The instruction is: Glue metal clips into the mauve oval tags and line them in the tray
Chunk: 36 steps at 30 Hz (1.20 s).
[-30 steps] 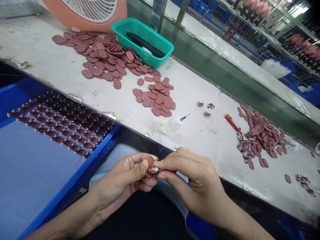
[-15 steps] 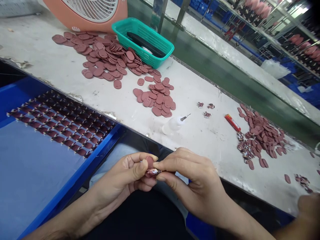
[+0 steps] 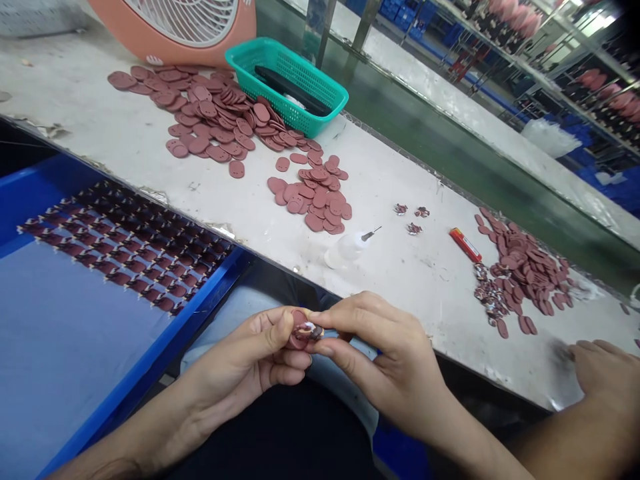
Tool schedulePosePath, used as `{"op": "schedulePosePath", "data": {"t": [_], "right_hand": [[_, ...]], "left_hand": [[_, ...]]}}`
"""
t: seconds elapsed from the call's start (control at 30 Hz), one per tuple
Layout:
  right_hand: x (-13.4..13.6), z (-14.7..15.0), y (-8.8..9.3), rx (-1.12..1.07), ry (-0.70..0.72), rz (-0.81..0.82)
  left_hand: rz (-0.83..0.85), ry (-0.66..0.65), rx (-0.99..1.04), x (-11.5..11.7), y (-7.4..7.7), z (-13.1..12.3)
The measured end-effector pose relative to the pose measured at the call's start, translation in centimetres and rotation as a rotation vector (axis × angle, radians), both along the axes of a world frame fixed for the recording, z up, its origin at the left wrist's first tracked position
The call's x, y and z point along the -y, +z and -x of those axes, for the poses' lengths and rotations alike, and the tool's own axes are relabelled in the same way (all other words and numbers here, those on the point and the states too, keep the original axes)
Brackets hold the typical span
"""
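My left hand [image 3: 257, 350] pinches a reddish-brown oval disc [image 3: 298, 319] between thumb and fingers, over my lap. Against the disc's face sits a small painted piece [image 3: 310, 331] in white, dark and reddish colours; its exact kind is too small to make out. The thumb and index finger of my right hand [image 3: 390, 347] close on the outer end of this piece. On the table just beyond my hands stands a translucent white bottle [image 3: 345, 251] with a needle tip.
Loose discs [image 3: 210, 113] lie heaped near a green basket [image 3: 285, 87] and an orange fan [image 3: 170, 53]. Rows of assembled pieces fill part of a blue tray [image 3: 75, 340]. At right are more discs [image 3: 533, 267], a red tube [image 3: 465, 245] and another person's hand [image 3: 605, 370].
The painted piece now lies up against the disc's face, where before it was lower, near the disc's bottom edge. The other person's hand has moved further into view over the table at right.
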State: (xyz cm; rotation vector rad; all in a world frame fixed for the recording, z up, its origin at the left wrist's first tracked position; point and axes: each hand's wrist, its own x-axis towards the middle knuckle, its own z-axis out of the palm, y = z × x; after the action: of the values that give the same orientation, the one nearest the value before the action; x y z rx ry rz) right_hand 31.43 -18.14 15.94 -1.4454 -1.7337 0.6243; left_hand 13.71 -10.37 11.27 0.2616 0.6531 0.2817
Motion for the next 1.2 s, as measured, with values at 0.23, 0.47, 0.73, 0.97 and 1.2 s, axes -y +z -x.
{"op": "schedulePosePath", "data": {"t": [0.23,0.47,0.73,0.97,1.2], "right_hand": [[-0.4,0.5,-0.6,-0.064,-0.002,-0.014],[-0.5,0.6,-0.6,-0.067,0.003,-0.015],[-0.8,0.7,-0.8,-0.077,0.011,0.000],[-1.4,0.6,-0.3,-0.112,0.040,0.050],[-1.8,1.0,-0.4,0.004,-0.027,-0.138]], "left_hand": [[0.048,0.042,-0.094,0.3,-0.1,-0.2],[0.050,0.069,-0.125,0.4,-0.1,-0.1],[0.053,0.093,-0.151,0.7,0.0,0.4],[0.038,0.081,-0.090,0.3,-0.1,0.5],[-0.108,0.071,-0.097,-0.7,-0.5,0.9]]}}
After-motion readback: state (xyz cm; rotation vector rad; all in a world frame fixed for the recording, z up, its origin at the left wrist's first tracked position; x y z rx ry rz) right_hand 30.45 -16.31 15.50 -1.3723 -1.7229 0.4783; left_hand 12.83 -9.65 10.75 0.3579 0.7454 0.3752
